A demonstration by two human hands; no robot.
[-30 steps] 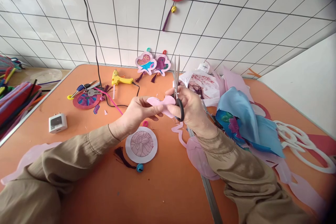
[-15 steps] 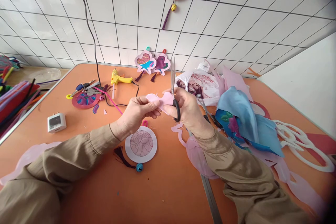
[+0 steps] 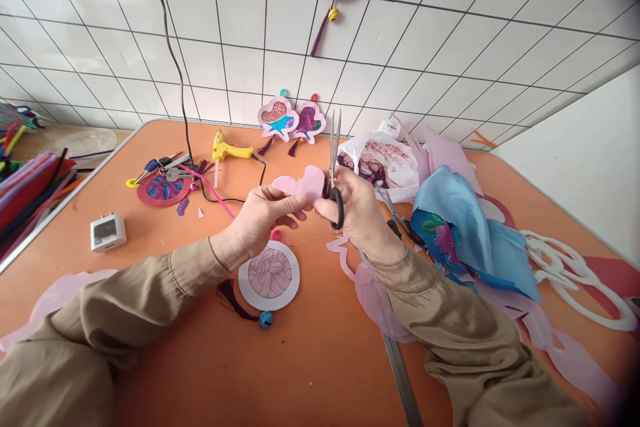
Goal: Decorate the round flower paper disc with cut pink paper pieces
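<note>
My left hand [image 3: 263, 217] pinches a small pink cut-out with a wavy, rounded edge [image 3: 311, 181] between thumb and fingers. In my right hand [image 3: 357, 207] are scissors [image 3: 337, 203] with black handles, the blades pointing up and slightly apart. The scissors stand just right of the cut-out, close to its edge; whether they touch it I cannot tell. Below the hands lies a round white-rimmed pendant [image 3: 270, 275] with a pink petal pattern, a dark tassel and a blue bell [image 3: 266, 319].
A yellow glue gun [image 3: 231, 148] lies at the back, left of two flower-shaped ornaments [image 3: 277, 118]. Blue fabric [image 3: 460, 227] and a white plastic bag [image 3: 395, 167] sit at right, near a second pair of scissors [image 3: 400, 213]. A metal ruler [image 3: 400, 373] lies beneath my right forearm.
The pink cut-out has turned in my left hand, so its rounded lobe now stands higher. The scissor blades, together before, have opened a little.
</note>
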